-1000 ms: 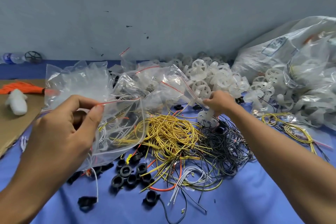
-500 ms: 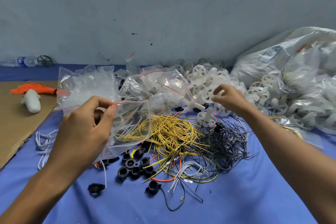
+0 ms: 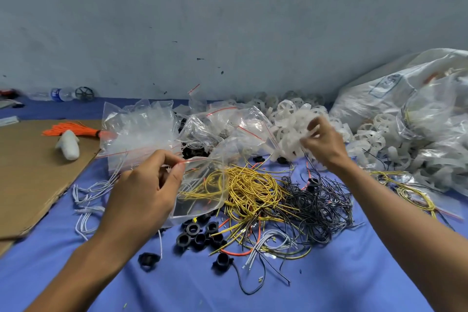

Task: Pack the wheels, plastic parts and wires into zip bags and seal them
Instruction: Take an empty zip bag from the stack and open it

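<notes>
A clear zip bag [image 3: 202,185] hangs left of the frame's centre, its red-striped mouth uppermost and running roughly left to right, its body drooping down over the yellow wires [image 3: 250,185]. The left hand [image 3: 144,192] comes up from the lower left, forearm slanting toward the centre, back of the hand to the camera, thumb and forefinger pinched on the bag's mouth edge. The right hand [image 3: 323,144] reaches in from the lower right, forearm angled up and leftward, fingers curled around a white plastic wheel [image 3: 293,139] lifted just above the blue cloth [image 3: 329,286]; motion blur hides the wheel's orientation. Behind it lies the heap of white wheels [image 3: 291,114]. Black wires [image 3: 321,205] tangle to the right of the yellow ones, and black plastic rings [image 3: 200,235] cluster below the bag. Loose zip bags [image 3: 141,132] pile up behind the left hand.
</notes>
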Demonstrator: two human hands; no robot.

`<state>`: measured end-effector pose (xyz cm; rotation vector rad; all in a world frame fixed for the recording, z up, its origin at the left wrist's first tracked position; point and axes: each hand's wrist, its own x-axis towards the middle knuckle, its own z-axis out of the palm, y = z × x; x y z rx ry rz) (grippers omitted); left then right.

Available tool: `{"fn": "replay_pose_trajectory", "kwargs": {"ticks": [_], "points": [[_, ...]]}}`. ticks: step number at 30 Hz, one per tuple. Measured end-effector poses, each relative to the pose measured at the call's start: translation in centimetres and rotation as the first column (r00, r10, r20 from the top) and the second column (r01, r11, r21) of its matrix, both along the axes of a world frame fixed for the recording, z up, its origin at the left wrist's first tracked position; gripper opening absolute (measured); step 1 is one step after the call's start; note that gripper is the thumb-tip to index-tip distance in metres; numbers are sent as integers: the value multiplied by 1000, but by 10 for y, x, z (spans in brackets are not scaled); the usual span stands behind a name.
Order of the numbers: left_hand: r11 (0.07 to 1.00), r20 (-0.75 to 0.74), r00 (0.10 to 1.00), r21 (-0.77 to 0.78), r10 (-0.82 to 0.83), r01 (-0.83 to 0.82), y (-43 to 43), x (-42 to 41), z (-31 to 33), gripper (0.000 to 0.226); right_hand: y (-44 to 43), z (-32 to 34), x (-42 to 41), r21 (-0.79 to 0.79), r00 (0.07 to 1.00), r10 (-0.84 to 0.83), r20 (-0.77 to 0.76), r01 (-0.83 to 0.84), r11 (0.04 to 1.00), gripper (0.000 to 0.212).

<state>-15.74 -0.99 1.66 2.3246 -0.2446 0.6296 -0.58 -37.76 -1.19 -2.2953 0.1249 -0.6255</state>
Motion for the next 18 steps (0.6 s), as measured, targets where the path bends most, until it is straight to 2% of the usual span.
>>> {"fn": "replay_pose_trajectory", "kwargs": {"ticks": [2,4,5,9,11,13,15,18], "points": [[1000,-11,1000,-1,1,-1,-1,0,-3,9,1,25,-13,209,995,27,99,-47,977,30],[1000,-13,1000,-7,7,-7,-5,2,-4,9,8,45,-35,436,969,161,186,-228,870,32],[1000,-16,1000,-7,14,-14,-6,3,-4,9,14,53,-48,500,947,233,223,-316,807,32],[999,-34,998,-7,53,-53,-13,9,-7,13,46,70,-105,621,838,431,336,-541,567,32],[997,-36,997,6,71,-71,-14,13,-8,15,68,69,-127,671,769,525,364,-608,425,34],[997,-63,995,10,82,-82,-13,18,-7,16,94,62,-144,685,705,605,370,-647,335,32],[997,-94,993,-21,78,-80,-10,23,-4,17,118,53,-152,674,682,650,335,-656,340,32],[994,-102,990,-54,93,-99,-4,28,4,18,149,45,-152,555,751,620,228,-623,551,31]]}}
